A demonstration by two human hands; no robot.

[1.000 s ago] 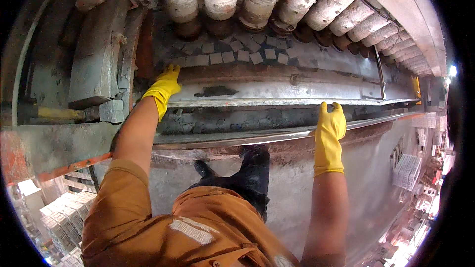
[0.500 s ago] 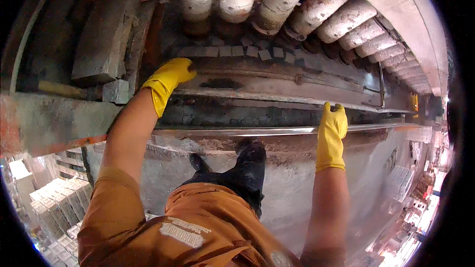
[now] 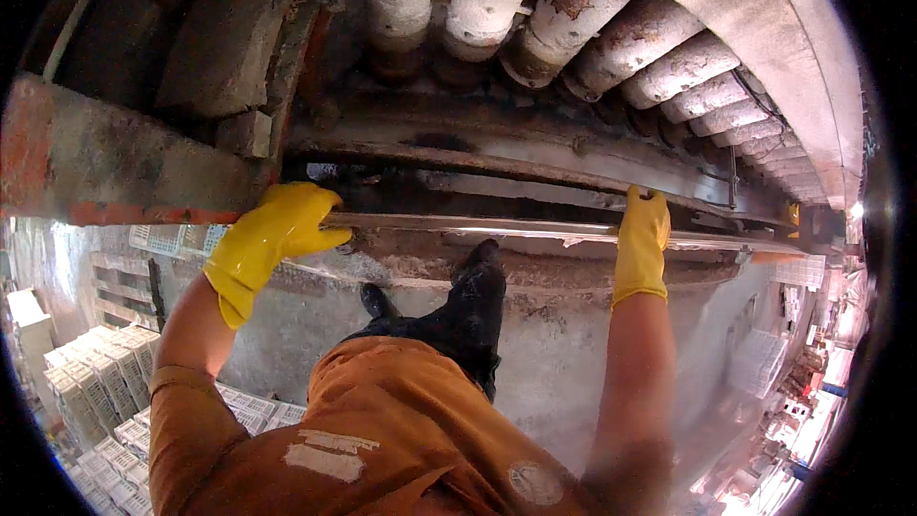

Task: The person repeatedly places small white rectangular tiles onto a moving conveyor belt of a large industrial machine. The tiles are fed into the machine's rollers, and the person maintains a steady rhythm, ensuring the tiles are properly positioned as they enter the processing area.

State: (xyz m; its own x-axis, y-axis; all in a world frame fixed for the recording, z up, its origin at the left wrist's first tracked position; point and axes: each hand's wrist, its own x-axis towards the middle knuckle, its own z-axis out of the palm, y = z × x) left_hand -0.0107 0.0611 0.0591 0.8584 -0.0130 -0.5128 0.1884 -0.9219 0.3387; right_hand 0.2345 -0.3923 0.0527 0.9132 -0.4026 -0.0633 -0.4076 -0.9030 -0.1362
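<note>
Both yellow-gloved hands now grip the long shiny metal rail (image 3: 478,225): the left hand (image 3: 272,234), at nine o'clock, has dropped from the ledge above to close around it, matching the right hand (image 3: 642,229) at three o'clock.

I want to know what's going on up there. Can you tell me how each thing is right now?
Left hand: yellow-gloved, fingers curled on the metal rail.
Right hand: yellow-gloved, gripping the rail.
Metal rail: level, shiny.
Pipes: rusty, flaking.
Black boot: against the grey wall.
</note>
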